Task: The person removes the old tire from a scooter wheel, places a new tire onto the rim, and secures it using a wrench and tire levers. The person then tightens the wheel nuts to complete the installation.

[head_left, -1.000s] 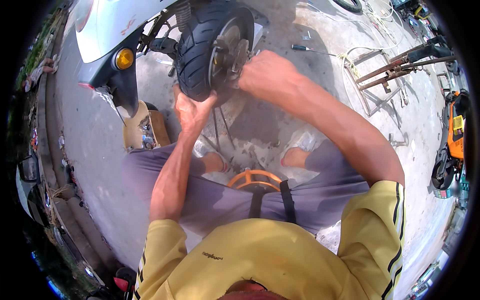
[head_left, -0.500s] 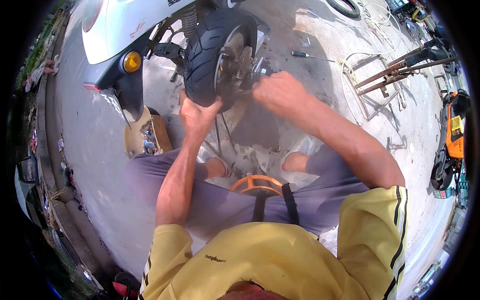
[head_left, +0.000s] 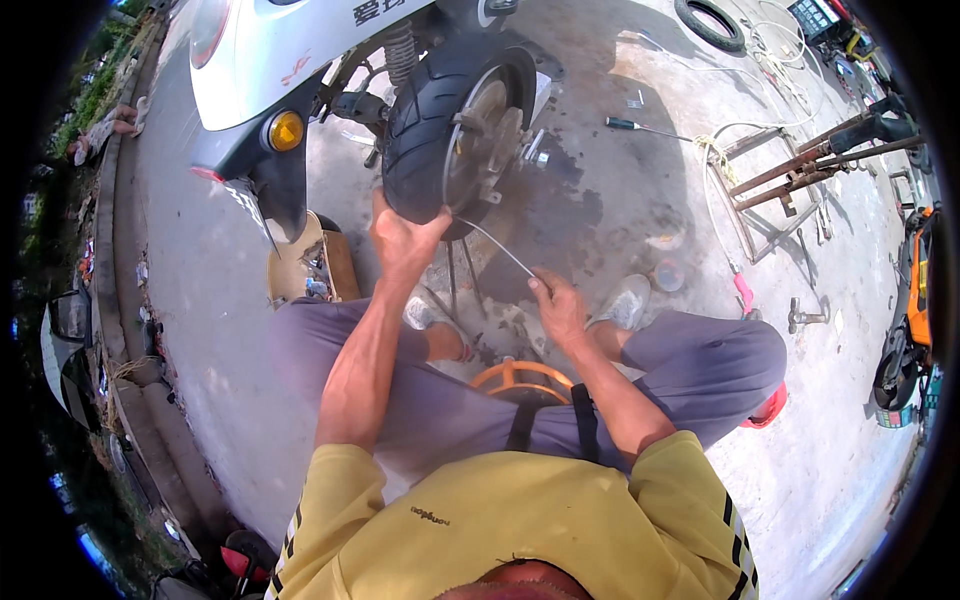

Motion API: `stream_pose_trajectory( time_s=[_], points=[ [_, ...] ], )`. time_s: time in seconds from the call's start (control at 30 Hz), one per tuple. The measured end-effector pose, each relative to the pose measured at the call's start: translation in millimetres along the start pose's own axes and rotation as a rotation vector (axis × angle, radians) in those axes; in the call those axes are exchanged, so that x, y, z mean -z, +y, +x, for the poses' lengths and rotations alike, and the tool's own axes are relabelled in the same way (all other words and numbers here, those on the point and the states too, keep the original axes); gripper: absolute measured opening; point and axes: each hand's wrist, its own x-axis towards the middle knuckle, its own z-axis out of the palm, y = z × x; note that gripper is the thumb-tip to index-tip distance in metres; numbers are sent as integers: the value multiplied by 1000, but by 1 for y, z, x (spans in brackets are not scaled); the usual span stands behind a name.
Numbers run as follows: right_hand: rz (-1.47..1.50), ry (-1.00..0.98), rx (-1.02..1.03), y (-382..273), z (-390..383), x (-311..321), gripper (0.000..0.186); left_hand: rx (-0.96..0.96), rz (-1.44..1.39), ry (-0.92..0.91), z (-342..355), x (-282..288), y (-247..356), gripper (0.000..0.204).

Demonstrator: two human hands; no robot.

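Observation:
My left hand [head_left: 405, 240] grips the bottom of the black rear tyre [head_left: 420, 130] of a white scooter [head_left: 275, 50]. My right hand [head_left: 555, 310], lower and nearer my body, is closed on a thin silvery rod [head_left: 500, 246], whose far end reaches the lower rim of the wheel by my left hand. The wheel's metal hub [head_left: 490, 140] faces right, with some small fittings beside it. An orange indicator [head_left: 284, 131] hangs on the scooter's bodywork. Under me is an orange-framed seat [head_left: 520, 378], between my bent legs.
A wooden box of small parts [head_left: 338, 270] lies left of the wheel. To the right are a screwdriver [head_left: 622, 123], a metal frame [head_left: 750, 230], hoses, a spare tyre [head_left: 712, 25], loose tools and an orange machine [head_left: 920, 290]. A curb [head_left: 118, 220] edges the left, where another person [head_left: 105, 130] is.
My right hand has moved from the hub down toward me, and the thin rod in it now shows clearly. My left hand stays on the tyre, which sits slightly further right and lower in view.

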Motion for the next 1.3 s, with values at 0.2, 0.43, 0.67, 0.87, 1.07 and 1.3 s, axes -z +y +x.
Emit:
stream_pose_trajectory(
  time_s=[0.2, 0.43, 0.67, 0.87, 1.07, 1.3],
  points=[
    [263, 139, -36, 37, -42, -132, 44, -8, 101, -28, 11, 4, 5, 71],
    [882, -201, -378, -21, -63, -101, 28, 9, 249, -83, 24, 13, 48, 93],
    [1383, -271, -515, -92, -87, -100, 22, -66, -99, -165, -4, 9, -11, 130],
    [1493, -256, -449, -99, -92, -113, 24, 28, 49, -293, -35, -1, -23, 135],
    [1012, -336, -427, -48, -61, -84, 46, 25, 90, -293, -31, 4, -5, 125],
    [269, 56, -475, 7, -14, -18, 26, -71, 240, -233, -6, 26, 32, 118]
  ],
)
